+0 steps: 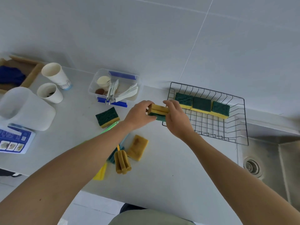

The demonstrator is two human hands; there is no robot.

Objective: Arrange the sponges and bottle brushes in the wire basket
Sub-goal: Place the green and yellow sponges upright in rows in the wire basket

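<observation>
A black wire basket [227, 127] sits on the counter beside the sink, with three green-and-yellow sponges [202, 104] lined along its far side. Just left of the basket's rim, my left hand [139, 115] and my right hand [176, 118] both grip one yellow-and-green sponge [159, 110] held on edge. Another green-topped sponge [107, 116] lies on the counter to the left. Nearer me lie a yellow sponge [138, 147], a tan bottle brush [122, 161] and coloured brush handles [110, 127] partly under my left forearm.
A clear tub with blue clips [113, 86] holds utensils behind my hands. Two paper cups [54, 75], a white jug [27, 109] and a blue leaflet [14, 140] stand at the left. A steel sink [267, 156] lies at the right.
</observation>
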